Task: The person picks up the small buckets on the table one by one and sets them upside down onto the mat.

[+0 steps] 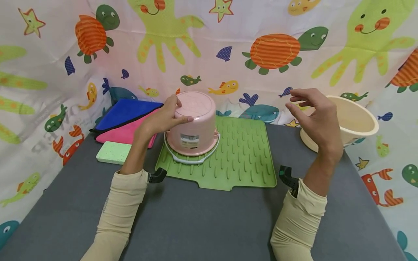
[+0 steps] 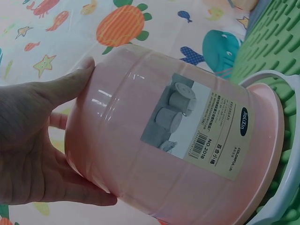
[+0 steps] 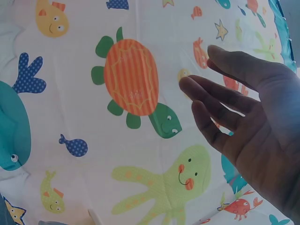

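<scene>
Pink upturned bucket (image 1: 196, 127) gripped by left hand (image 1: 160, 119); right hand (image 1: 319, 121) empty, fingers loosely bent

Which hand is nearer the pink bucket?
Left. The left hand grips the pink bucket at its upturned base; the right hand is raised apart from it, off to the right, nearer the cream bin.

A bucket (image 1: 202, 125) stands on a mat (image 1: 248, 152), cloths (image 1: 127, 113) and a sponge (image 1: 113, 152) left of it, a tub (image 1: 354, 114) right.
</scene>
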A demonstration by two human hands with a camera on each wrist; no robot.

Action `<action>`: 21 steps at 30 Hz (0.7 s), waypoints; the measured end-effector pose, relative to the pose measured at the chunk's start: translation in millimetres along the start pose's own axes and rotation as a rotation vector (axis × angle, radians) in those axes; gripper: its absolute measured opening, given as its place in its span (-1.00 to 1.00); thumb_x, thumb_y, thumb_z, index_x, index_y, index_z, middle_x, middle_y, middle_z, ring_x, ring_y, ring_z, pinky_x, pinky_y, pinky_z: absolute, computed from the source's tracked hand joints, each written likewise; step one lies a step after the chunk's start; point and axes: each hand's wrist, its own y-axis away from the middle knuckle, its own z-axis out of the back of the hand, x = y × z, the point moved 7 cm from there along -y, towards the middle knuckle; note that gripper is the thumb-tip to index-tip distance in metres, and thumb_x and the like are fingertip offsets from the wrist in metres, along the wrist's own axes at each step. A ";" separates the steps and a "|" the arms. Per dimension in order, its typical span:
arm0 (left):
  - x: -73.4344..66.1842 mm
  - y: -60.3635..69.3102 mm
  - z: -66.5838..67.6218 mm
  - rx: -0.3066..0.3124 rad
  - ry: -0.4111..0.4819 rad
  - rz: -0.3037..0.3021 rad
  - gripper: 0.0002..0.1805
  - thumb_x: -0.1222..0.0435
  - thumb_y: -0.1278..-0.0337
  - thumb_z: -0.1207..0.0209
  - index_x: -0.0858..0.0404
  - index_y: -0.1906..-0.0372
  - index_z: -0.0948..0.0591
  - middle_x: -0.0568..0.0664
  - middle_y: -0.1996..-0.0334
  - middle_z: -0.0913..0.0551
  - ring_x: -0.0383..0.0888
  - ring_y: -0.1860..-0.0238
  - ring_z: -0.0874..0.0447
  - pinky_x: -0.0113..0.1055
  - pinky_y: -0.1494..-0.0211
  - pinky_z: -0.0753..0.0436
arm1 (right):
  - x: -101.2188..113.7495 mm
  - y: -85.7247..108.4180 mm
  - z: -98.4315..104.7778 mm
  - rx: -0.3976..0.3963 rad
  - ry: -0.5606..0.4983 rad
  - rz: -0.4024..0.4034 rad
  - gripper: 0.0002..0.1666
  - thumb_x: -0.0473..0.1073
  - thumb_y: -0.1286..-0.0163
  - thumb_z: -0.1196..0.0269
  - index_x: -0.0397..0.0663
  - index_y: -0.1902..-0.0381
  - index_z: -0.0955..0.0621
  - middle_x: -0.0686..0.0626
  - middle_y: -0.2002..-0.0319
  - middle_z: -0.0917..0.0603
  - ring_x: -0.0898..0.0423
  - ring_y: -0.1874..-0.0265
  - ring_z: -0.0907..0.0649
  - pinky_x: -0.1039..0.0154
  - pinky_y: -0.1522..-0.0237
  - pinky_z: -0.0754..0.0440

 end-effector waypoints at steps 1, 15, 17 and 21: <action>0.3 0.0 0.2 0.001 -0.003 -0.004 -0.20 -0.09 -0.39 -0.27 0.37 -0.32 -0.18 0.29 -0.35 -0.21 0.16 -0.27 -0.39 0.04 -0.25 -0.49 | -1.4 0.2 2.0 -0.027 -0.002 -0.008 -0.60 -0.45 -0.32 -0.40 -0.25 -0.12 -0.73 -0.27 -0.02 -0.77 0.63 0.05 -0.60 0.66 -0.07 -0.51; -0.4 3.0 -1.3 0.010 -0.043 0.000 -0.24 -0.17 -0.39 -0.24 0.11 -0.45 -0.25 0.26 -0.37 -0.22 0.22 -0.19 -0.54 0.13 -0.27 -0.58 | -24.5 12.6 34.2 -0.276 0.037 -0.180 -0.74 -0.24 -0.44 -0.34 -0.27 0.00 -0.78 0.33 0.18 -0.70 0.52 0.16 -0.61 0.61 0.01 -0.53; -0.6 2.5 -0.5 0.010 -0.049 0.001 -0.23 -0.19 -0.38 -0.24 0.08 -0.47 -0.26 0.26 -0.40 -0.20 0.22 -0.19 -0.55 0.14 -0.28 -0.58 | -26.1 13.3 37.2 -0.292 0.046 -0.191 -0.74 -0.23 -0.44 -0.33 -0.28 0.01 -0.78 0.49 0.21 -0.63 0.53 0.18 -0.60 0.62 0.03 -0.53; -0.4 1.8 0.2 0.017 -0.069 -0.007 -0.22 -0.20 -0.40 -0.21 -0.01 -0.56 -0.27 0.30 -0.52 -0.11 0.27 -0.30 -0.49 0.22 -0.37 -0.53 | -28.4 12.8 39.7 -0.306 0.056 -0.200 -0.74 -0.23 -0.45 -0.33 -0.29 0.02 -0.78 0.56 0.23 -0.58 0.54 0.18 -0.59 0.63 0.05 -0.52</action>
